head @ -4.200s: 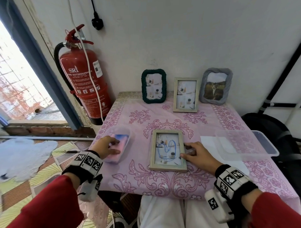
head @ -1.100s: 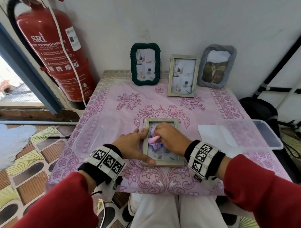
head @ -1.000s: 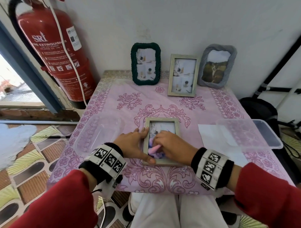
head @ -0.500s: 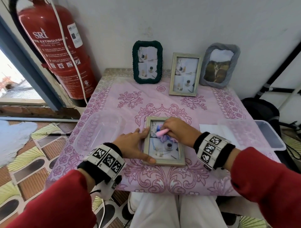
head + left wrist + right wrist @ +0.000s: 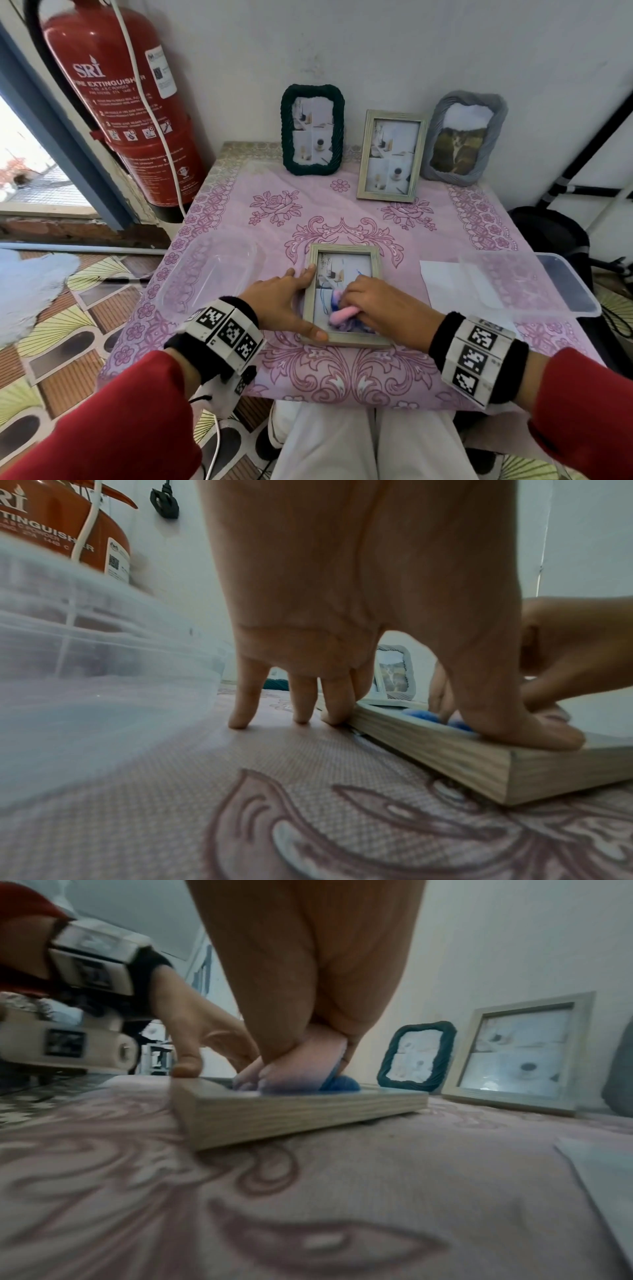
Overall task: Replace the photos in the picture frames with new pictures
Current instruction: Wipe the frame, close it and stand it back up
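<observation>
Picture frame [image 5: 344, 295] lies flat on the pink cloth [image 5: 342, 219], near the front edge, getting wiped.

Its rim is pale wood with straight sides, and the front looks smooth and shiny. The left hand [image 5: 281, 303] has straight fingers and a thumb pressing on the rim to hold it down. The right hand [image 5: 373, 305] curls around a soft, fluffy pink and blue wipe [image 5: 342, 313] on the glass. If the left hand lets up, hard rubbing could push the frame off the table.

red fire extinguisher [image 5: 126, 102] (wall-side), clear tub [image 5: 209, 274]
</observation>
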The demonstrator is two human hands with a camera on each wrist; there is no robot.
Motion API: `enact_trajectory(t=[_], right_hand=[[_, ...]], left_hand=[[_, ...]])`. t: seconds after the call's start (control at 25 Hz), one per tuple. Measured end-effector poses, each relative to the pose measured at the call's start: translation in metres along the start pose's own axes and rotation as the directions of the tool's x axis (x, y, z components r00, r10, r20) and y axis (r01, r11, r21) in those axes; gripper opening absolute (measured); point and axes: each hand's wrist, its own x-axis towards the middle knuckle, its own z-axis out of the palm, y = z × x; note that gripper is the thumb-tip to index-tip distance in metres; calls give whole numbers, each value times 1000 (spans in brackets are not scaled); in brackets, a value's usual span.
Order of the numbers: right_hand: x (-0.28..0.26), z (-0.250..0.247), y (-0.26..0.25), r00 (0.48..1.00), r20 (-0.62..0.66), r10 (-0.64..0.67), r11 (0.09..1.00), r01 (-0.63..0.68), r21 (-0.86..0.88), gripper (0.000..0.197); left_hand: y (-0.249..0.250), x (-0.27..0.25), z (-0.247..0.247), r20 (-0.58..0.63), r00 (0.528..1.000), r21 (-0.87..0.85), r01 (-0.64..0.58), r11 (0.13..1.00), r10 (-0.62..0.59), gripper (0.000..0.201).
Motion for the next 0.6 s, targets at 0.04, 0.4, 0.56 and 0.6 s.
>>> enact_trajectory(t=[0.04, 0.4, 0.56, 0.6], right_hand=[[2, -4, 5, 1000, 9, 23, 999, -23, 25, 13], [47, -20, 20, 988, -30, 150, 985, -146, 91, 14], [33, -14, -4, 995, 4, 98, 991, -98, 90, 18], [28, -12, -9, 995, 10, 100, 991, -101, 90, 18]], left_hand=[[-1, 0, 0, 0, 1000, -4, -9, 1000, 9, 118], [-5, 6, 4, -5, 1000, -58, -8, 998, 7, 119], [-6, 6, 5, -4, 1000, -91, 2, 996, -3, 121], [-5, 5, 5, 1, 1000, -93, 4, 996, -4, 121]])
